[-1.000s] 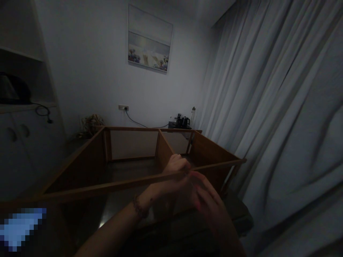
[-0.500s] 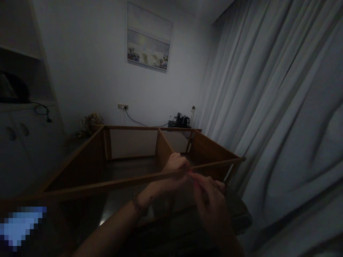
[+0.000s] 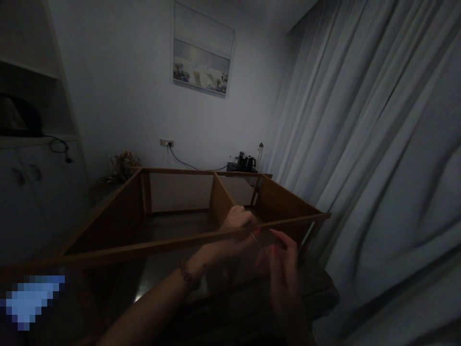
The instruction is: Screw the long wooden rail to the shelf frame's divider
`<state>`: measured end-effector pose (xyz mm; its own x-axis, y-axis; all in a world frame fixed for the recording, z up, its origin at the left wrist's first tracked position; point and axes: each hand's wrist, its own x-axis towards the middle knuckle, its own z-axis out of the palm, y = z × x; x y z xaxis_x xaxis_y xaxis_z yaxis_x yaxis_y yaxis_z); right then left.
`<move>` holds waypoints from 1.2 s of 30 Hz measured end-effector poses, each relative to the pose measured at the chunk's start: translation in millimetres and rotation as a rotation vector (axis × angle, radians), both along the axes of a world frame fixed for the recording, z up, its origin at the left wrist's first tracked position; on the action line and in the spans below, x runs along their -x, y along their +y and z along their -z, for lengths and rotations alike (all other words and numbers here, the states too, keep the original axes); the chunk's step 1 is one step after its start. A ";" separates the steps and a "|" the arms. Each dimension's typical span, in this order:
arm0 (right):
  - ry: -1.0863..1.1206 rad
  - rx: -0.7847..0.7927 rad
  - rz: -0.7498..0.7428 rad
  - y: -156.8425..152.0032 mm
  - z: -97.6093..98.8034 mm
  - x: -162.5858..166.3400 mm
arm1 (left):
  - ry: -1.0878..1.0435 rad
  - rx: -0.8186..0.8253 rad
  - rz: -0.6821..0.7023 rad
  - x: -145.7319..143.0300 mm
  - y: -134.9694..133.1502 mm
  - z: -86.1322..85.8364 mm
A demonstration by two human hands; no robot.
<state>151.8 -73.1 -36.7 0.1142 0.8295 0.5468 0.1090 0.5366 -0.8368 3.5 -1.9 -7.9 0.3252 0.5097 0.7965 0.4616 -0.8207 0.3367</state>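
My left hand point(image 3: 237, 220) is wrapped over the front wooden rail point(image 3: 162, 246) of a brown frame, its fingers above and its thumb below. A thin, light metal rod point(image 3: 257, 241) slants down to the right from under the rail, beside my left thumb. Just right of the rod is my right hand point(image 3: 284, 254), with index finger and thumb apart. A reddish blur at the rod's lower end hides what is there, so I cannot tell whether a fingertip touches it.
The frame has side panels and a middle divider point(image 3: 222, 199). Long grey curtains point(image 3: 360, 144) hang close on the right. A black kettle point(image 3: 248, 162) stands on a stand behind. Cabinets point(image 3: 32, 192) are at left, and a dried plant point(image 3: 124, 163) sits beyond the frame's back left corner.
My right hand's index finger and thumb have parted and moved back from the rail, leaving more of the rod showing. My left hand stays on the rail.
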 end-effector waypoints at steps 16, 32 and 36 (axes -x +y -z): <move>0.560 0.346 -0.546 -0.4 -0.1 13.9 | -0.016 0.017 0.021 -0.6 -2.4 -2.5; -0.350 -0.319 0.176 1.9 -0.7 -3.1 | -0.007 0.031 0.000 -0.9 0.3 -0.1; -0.277 -0.202 0.080 -2.7 -8.7 7.8 | -0.009 0.024 0.015 -0.9 0.7 0.7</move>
<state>144.0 -75.8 -28.1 -0.0011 0.6958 0.7182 0.3653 0.6688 -0.6475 4.4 -1.1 -8.7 0.3260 0.5241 0.7868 0.4466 -0.8189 0.3604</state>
